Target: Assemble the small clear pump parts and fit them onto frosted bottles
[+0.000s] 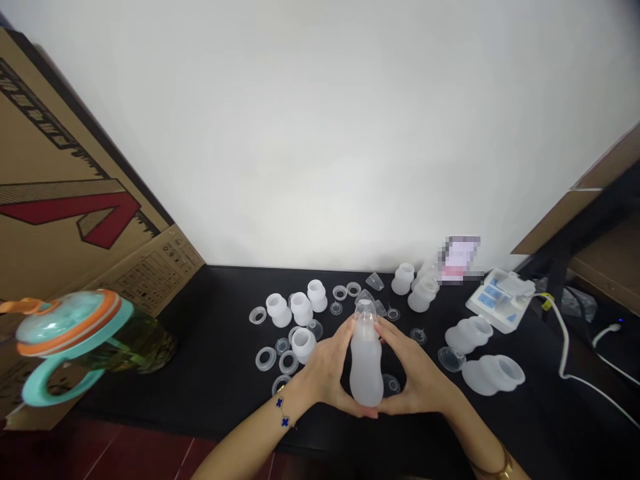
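Note:
A translucent white baby bottle (367, 370) with a clear domed cap stands upright between my two hands. My left hand (327, 370) grips it from the left, and my right hand (415, 373) from the right, fingers at the cap and thumbs near the base. Left of my hands are several open white bottle bodies, one bottle body (303, 343) close to my left hand. White collar rings (265, 359) lie around them. Clear cone-shaped caps (375, 281) and nipples (419, 335) are scattered behind and right of the bottle. A clear disc-like piece (393, 384) is partly hidden by my right hand.
At the left stand a large teal-lidded drink jug (135, 343) and a cardboard box (65, 167). More bottle bodies (493, 375) lie on the right of the black table (210, 387). A white power strip (500, 300) with a cable (565, 333) sits at the back right, near a pixelated item (459, 259).

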`<state>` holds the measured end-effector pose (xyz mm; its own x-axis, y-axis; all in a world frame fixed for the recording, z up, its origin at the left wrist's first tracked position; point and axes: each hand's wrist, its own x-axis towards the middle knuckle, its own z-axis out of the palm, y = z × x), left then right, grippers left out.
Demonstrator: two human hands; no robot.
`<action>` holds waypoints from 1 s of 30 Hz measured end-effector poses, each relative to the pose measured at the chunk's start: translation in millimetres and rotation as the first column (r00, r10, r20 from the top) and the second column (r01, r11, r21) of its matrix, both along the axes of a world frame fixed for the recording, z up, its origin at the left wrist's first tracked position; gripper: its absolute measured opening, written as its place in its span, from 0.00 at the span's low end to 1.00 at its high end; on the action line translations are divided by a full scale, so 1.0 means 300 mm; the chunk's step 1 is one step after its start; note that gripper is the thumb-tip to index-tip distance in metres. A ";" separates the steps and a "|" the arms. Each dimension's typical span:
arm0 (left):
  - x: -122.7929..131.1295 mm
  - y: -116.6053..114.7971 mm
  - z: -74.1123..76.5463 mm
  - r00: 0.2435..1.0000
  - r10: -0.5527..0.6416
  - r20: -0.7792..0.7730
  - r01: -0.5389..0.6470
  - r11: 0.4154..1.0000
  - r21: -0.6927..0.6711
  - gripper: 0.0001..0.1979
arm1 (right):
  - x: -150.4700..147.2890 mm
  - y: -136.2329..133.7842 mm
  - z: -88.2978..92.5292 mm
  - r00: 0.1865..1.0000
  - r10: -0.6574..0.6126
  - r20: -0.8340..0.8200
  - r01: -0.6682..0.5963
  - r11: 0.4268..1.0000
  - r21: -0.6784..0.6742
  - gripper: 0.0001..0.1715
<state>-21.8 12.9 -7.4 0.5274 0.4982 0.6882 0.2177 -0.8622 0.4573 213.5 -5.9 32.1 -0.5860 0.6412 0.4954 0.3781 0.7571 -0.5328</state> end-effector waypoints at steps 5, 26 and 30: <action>-0.003 0.004 0.011 0.997 0.051 -0.054 -0.050 0.999 0.015 0.71 | -0.002 0.008 -0.003 0.999 -0.022 0.041 0.021 0.999 0.024 0.69; 0.010 -0.009 0.050 0.974 0.164 -0.154 -0.161 0.986 0.034 0.68 | -0.023 0.015 -0.059 0.981 -0.101 0.163 0.092 0.994 0.059 0.80; 0.006 -0.010 0.057 0.977 0.155 -0.143 -0.152 0.988 0.031 0.68 | -0.016 0.013 -0.072 0.981 -0.116 0.155 0.118 0.993 -0.002 0.81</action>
<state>-19.8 9.9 9.8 0.5406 0.5681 0.6205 0.4109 -0.8219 0.3945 208.6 -2.0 10.4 -0.5759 0.7148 0.3967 0.5420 0.6971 -0.4694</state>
